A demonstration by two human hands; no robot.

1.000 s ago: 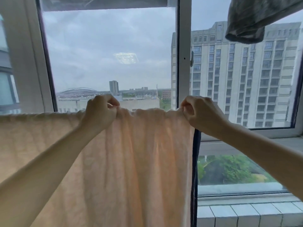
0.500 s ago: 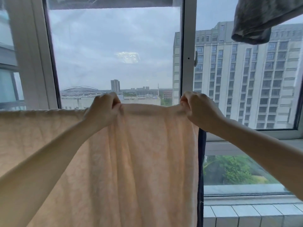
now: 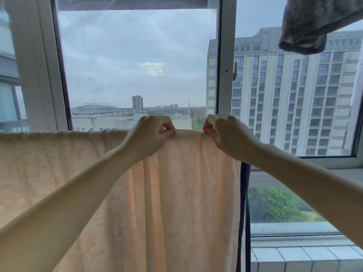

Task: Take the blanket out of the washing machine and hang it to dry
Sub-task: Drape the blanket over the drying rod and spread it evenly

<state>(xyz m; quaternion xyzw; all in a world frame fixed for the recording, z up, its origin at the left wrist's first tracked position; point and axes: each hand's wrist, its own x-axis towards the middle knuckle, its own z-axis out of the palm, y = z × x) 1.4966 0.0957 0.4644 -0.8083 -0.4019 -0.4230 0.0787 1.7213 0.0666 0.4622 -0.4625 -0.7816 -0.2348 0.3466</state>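
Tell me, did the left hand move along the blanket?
Yes. The left hand slid right along the top of the blanket, closer to the white window post and the right hand.

Your pale peach blanket (image 3: 186,203) hangs spread before the window, its top edge level and bunched, soft folds falling straight down.

Had open air above the top edge of the blanket (image 3: 186,193) and right of it past a dark strip (image 3: 244,193), yet met window glass (image 3: 127,65) and a white frame post (image 3: 225,55) behind it, grey cloth (image 3: 310,26) high above its right corner.
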